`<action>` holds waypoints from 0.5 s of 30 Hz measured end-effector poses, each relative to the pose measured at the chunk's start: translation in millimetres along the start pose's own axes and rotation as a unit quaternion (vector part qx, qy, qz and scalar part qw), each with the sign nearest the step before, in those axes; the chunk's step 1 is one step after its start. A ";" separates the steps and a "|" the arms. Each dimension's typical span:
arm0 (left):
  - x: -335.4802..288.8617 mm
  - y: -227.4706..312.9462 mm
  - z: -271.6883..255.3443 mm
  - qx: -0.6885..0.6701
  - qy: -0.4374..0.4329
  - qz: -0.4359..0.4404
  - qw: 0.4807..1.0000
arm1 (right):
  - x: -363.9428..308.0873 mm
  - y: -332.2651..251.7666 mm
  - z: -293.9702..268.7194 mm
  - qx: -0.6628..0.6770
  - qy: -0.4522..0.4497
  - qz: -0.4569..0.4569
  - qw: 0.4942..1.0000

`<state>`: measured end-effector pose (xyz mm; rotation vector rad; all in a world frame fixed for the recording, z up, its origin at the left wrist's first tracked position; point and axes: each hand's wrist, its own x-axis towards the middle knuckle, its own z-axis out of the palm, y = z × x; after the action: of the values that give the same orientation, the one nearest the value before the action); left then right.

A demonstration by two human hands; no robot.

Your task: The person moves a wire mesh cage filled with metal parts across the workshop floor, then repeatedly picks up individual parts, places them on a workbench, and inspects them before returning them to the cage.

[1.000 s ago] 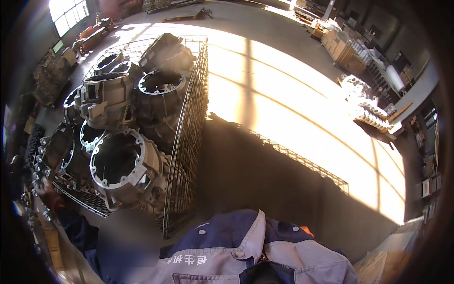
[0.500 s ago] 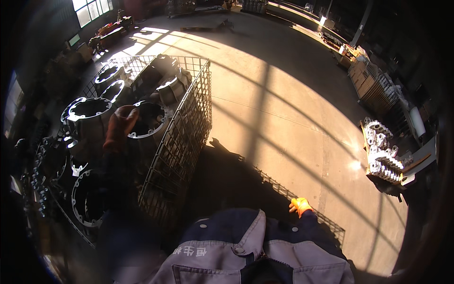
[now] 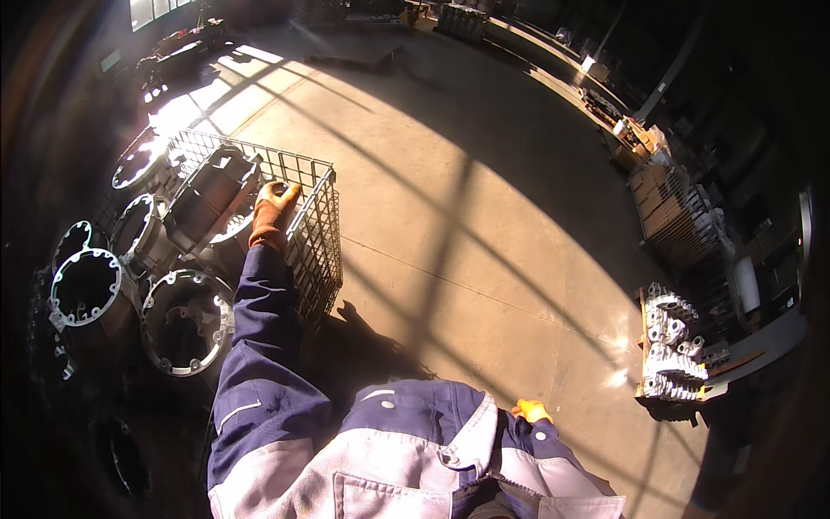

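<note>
My left hand (image 3: 274, 208), in an orange glove, reaches over the right side of a wire mesh cage (image 3: 322, 229). Its fingers are bent beside the cage's top rim, and what lies between them is hidden. Close to its left is a dark, ribbed metal housing (image 3: 212, 195) lying tilted. Part of a round flange (image 3: 232, 228) shows just below that. Another ring-shaped casting (image 3: 187, 322) with bolt lugs stands nearer to me, left of my sleeve. My right hand (image 3: 531, 411), also gloved, hangs low by my jacket, away from any part; its fingers are too small to read.
More round castings (image 3: 86, 285) crowd the left, partly in deep shadow. At the right stands a stack of silvery metal parts (image 3: 674, 350) on a pallet. Stacked brown cartons (image 3: 659, 199) are farther back. Sunlit concrete floor (image 3: 484, 285) runs between, crossed by shadow bars.
My left hand has moved right across the round flange to the mesh cage's side, out of shadow into light. The view has shifted, and my right hand shows lower and closer to the jacket.
</note>
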<state>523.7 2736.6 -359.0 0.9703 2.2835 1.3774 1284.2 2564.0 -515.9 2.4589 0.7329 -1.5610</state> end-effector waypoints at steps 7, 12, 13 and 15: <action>198.3 -15.8 150.4 0.184 0.063 -0.195 0.961 | 109.0 -84.8 -75.7 0.061 -0.013 0.097 0.993; 296.8 -24.5 220.9 0.276 0.057 -0.228 0.932 | 227.9 -220.0 -145.8 0.061 -0.023 0.118 0.991; 310.2 -17.6 227.9 0.246 0.090 -0.258 0.930 | 247.1 -255.4 -164.6 0.058 -0.022 0.118 0.991; 329.7 6.2 249.3 0.249 0.209 -0.247 0.913 | 276.0 -336.3 -202.7 0.053 -0.015 0.111 0.992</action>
<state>427.7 3128.5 -449.2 0.1539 3.0057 0.8545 1386.1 3021.3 -620.2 2.4828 0.3641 -1.5859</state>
